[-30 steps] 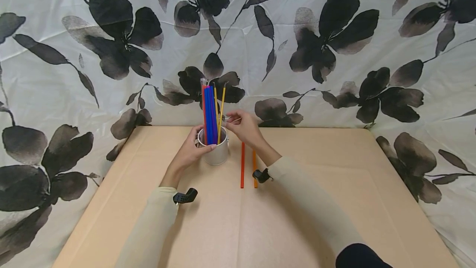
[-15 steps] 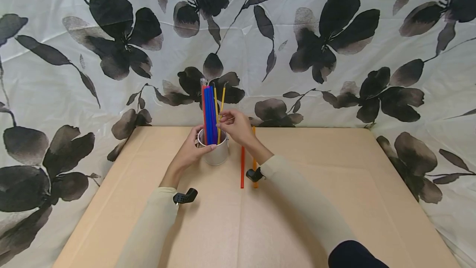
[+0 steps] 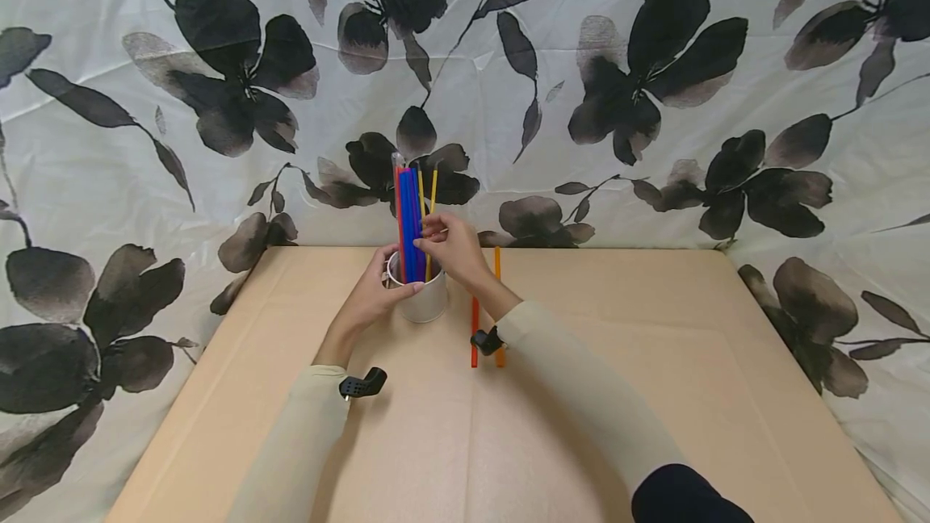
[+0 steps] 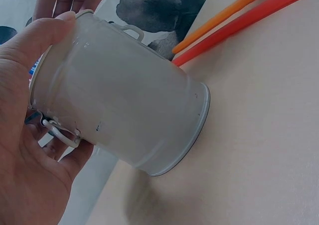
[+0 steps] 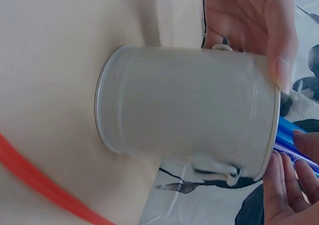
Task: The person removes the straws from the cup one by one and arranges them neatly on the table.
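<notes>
A small off-white metal pail stands upright on the table, with looped lugs on its sides visible in the wrist views. My left hand grips it around the rim, thumb at the front. Out of the top rise several blue straws, a red straw and yellow straws. My right hand is at the pail's right rim. Its thumb and fingers reach in among the blue and yellow straws, apart from each other; partly hidden, they show no clear pinch.
A red straw and an orange straw lie on the tan table, right of the pail, partly beneath my right forearm. A floral cloth hangs behind the table's far edge.
My right hand has moved left to the straws in the pail, and a yellow straw leans slightly further left. My left hand keeps holding the pail in place.
</notes>
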Demonstrator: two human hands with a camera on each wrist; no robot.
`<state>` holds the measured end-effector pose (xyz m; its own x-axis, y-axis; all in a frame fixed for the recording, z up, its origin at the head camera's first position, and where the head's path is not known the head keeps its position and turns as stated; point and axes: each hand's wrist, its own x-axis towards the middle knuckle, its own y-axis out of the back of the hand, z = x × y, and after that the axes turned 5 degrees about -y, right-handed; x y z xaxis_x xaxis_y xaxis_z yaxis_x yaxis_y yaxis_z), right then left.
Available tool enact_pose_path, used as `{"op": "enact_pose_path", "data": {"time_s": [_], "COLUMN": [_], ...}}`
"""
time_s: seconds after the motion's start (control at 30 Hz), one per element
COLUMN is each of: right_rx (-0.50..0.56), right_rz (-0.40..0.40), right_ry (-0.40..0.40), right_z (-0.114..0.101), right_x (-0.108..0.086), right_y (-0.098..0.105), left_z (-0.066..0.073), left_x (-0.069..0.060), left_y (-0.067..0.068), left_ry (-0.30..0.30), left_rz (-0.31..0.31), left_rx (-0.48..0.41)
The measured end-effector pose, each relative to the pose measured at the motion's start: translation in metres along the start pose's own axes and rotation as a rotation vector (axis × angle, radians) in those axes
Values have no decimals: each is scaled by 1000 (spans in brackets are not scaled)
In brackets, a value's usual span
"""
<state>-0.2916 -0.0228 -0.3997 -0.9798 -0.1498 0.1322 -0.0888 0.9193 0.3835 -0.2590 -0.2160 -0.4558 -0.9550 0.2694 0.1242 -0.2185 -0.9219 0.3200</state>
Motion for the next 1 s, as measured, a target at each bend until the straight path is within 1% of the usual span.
{"op": "enact_pose_path", "data": {"time_s": [0.03,0.13,0.17,0.23,0.27,0.33,0.4,0.47,0.57,0.63,0.7,0.8,0.9,1.0], "right_rx": [-5,-32,-47,-77,-91,-116,-132,-147,-170,-193,-222,-270,-312,-325], "right_rz": [1,5,9,18,20,23,24,17,12,11,15,23,32,37], "right_ry": [0,5,6,12,15,20,32,38,45,46,47,50,56,56], "right_z": [-1,-3,-4,-6,-7,-9,-10,-11,-11,-12,-12,-13,-13,-14], "right_x": [0,0,0,0,0,-1,-1,-2,-2,-3,-3,-4,-4,-5], "right_y": [-2,-8,-10,-13,-14,-17,-19,-20,-21,-22,-23,-24,-26,-27], "left_z": [5,6,9,18,18,28,33,29,18,10,6,3,3,3], "left_x": [-2,-2,-3,-6,-6,-8,-10,-7,-3,0,1,1,0,-1], "left_y": [0,0,1,0,0,1,1,1,1,1,1,1,1,1], "left_ry": [4,3,2,-5,-7,-1,-1,-4,-18,-30,-43,-62,-76,-85], "left_rz": [-6,-7,-12,-18,-19,-32,-42,-46,-50,-46,-41,-37,-37,-38], "left_rx": [-2,-20,-31,-43,-47,-57,-59,-69,-79,-74,-62,-49,-52,-53]}}
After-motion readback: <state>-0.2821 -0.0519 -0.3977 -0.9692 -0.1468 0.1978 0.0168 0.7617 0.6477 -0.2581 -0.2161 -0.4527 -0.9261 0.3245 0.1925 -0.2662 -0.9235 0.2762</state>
